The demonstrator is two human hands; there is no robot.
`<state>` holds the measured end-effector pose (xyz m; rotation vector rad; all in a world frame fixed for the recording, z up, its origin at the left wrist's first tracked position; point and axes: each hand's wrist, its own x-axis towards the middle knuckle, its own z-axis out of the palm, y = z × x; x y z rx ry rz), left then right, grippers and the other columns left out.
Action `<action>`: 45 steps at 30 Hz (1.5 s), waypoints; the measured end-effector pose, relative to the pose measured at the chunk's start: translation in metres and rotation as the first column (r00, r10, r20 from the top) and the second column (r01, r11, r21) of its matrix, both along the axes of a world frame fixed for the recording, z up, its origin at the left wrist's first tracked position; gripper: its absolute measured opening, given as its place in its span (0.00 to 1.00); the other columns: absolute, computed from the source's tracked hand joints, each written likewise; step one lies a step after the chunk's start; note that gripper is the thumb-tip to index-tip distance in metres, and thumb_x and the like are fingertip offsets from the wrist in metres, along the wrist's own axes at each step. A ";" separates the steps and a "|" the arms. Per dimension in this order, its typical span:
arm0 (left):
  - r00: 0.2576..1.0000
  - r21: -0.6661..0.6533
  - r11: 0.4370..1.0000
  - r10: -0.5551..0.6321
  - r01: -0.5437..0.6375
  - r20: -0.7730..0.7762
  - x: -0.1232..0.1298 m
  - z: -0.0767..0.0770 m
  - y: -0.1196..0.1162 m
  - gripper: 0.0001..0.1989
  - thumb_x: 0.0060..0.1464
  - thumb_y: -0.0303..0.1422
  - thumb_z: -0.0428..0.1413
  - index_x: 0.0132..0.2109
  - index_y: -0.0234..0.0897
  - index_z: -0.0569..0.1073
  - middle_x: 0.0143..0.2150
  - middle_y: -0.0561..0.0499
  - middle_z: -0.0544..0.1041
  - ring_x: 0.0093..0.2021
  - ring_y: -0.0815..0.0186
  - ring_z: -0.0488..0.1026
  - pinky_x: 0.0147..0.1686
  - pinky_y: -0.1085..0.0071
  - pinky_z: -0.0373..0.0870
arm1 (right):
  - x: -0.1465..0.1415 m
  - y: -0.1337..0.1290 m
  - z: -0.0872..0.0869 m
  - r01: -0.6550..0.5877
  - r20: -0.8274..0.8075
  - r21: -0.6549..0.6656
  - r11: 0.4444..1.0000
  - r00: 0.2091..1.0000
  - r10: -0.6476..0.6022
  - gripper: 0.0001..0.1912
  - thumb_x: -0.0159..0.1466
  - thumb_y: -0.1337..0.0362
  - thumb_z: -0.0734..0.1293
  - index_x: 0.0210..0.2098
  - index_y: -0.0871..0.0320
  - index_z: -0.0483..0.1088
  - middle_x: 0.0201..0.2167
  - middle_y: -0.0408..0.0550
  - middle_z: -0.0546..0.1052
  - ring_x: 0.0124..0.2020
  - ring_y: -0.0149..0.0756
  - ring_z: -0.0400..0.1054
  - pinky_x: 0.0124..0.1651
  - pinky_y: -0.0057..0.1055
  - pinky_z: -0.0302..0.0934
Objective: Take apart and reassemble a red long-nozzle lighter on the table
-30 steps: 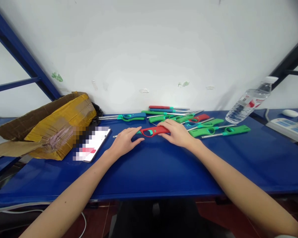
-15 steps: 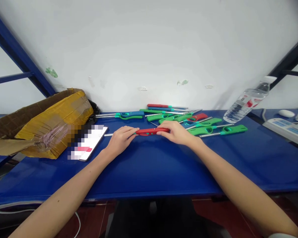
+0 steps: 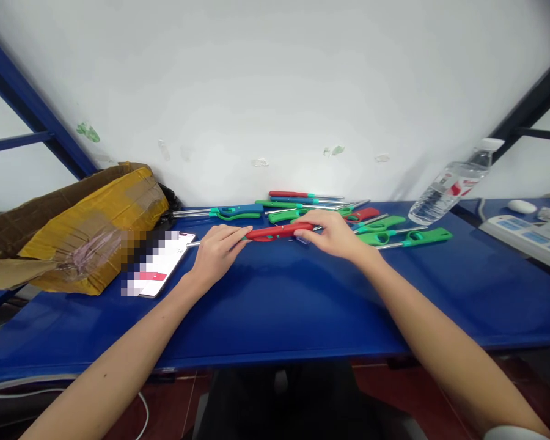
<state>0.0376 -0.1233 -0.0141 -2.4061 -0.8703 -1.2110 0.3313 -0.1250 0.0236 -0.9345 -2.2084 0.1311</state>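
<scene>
A red long-nosed lighter (image 3: pixel 275 232) lies level between my two hands, its metal tube pointing left. My left hand (image 3: pixel 217 247) is closed around the tube near the green collar. On the handle's right end, my right hand (image 3: pixel 332 232) grips with thumb and fingers. Just behind are more lighters: a blue one (image 3: pixel 241 211) to the left, green ones (image 3: pixel 426 237) to the right, and a red one (image 3: pixel 288 194) near the wall. My right hand hides part of this pile.
A taped cardboard box (image 3: pixel 91 238) and a phone (image 3: pixel 165 269) are at the left on the blue table (image 3: pixel 275 318). To the right, a water bottle (image 3: pixel 453 183) leans beside a white power strip (image 3: pixel 527 235). A white wall (image 3: pixel 275 91) rises behind.
The red lighter's right end has been raised slightly and tilts up a little. My right hand has moved slightly up and right; the left still holds the tube. The view has shifted slightly.
</scene>
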 end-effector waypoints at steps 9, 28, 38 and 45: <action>0.999 -0.086 0.996 -0.024 0.020 -0.043 -0.006 0.002 0.003 0.15 0.65 0.34 0.53 0.56 0.35 0.73 0.46 0.41 0.80 0.43 0.58 0.77 0.42 0.60 0.72 | -0.002 -0.004 0.004 -0.019 -0.080 -0.220 0.975 0.997 0.002 0.15 0.65 0.54 0.67 0.36 0.59 0.79 0.32 0.48 0.81 0.32 0.38 0.71 0.33 0.31 0.61; 0.993 -0.394 0.917 -0.093 0.059 -0.069 -0.003 -0.003 -0.006 0.12 0.64 0.38 0.54 0.50 0.37 0.72 0.44 0.45 0.77 0.43 0.61 0.75 0.42 0.66 0.73 | 0.010 0.006 0.000 -0.190 -0.241 -0.599 0.778 0.969 0.051 0.31 0.67 0.41 0.56 0.34 0.61 0.76 0.27 0.47 0.76 0.29 0.33 0.69 0.35 0.31 0.63; 0.983 -0.454 0.891 -0.092 0.009 -0.161 -0.005 -0.003 -0.008 0.14 0.63 0.38 0.54 0.53 0.40 0.72 0.47 0.46 0.74 0.43 0.61 0.74 0.42 0.67 0.72 | 0.007 0.000 -0.011 -0.126 -0.017 -0.546 0.828 0.990 0.139 0.21 0.58 0.52 0.72 0.46 0.59 0.76 0.32 0.47 0.79 0.30 0.34 0.70 0.33 0.30 0.64; 0.954 -0.492 0.870 -0.148 0.001 -0.260 0.000 -0.006 -0.008 0.19 0.65 0.40 0.51 0.60 0.42 0.72 0.52 0.43 0.75 0.51 0.56 0.71 0.50 0.57 0.71 | 0.003 -0.001 -0.015 -0.031 0.273 -0.378 0.925 0.951 0.144 0.25 0.54 0.52 0.76 0.48 0.56 0.76 0.40 0.50 0.79 0.39 0.41 0.73 0.42 0.35 0.66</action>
